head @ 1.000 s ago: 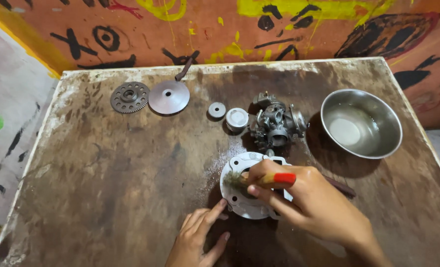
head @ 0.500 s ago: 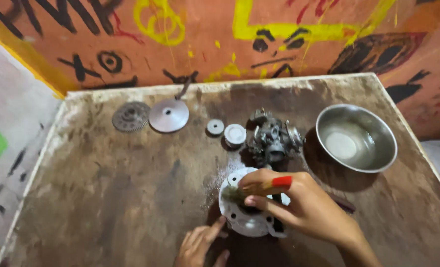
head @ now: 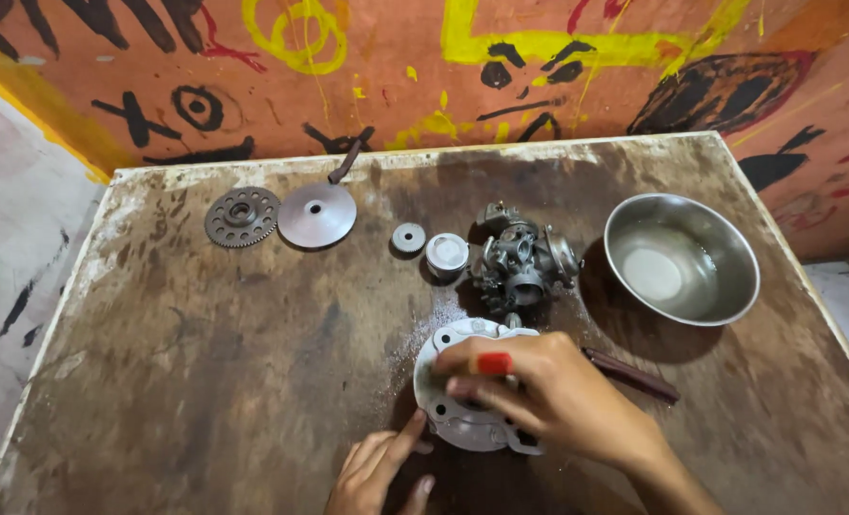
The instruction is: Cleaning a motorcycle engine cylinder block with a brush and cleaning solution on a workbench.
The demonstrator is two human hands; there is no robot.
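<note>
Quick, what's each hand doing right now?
Left hand: open, fingertips against the round metal part.
Right hand: closed on a red-tipped tool.

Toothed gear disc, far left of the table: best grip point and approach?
Take the toothed gear disc by its outer rim, from straight above, fingers on opposite edges. It lies flat on the table, so no side face stands up to pinch, and the centre hub looks low. Its right edge sits close to the smooth round plate, so probably place the fingers on the near and far edges.

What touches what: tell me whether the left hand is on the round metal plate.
Touching. The head view shows the left hand's thumb tip against the plate's lower-left rim.
</note>
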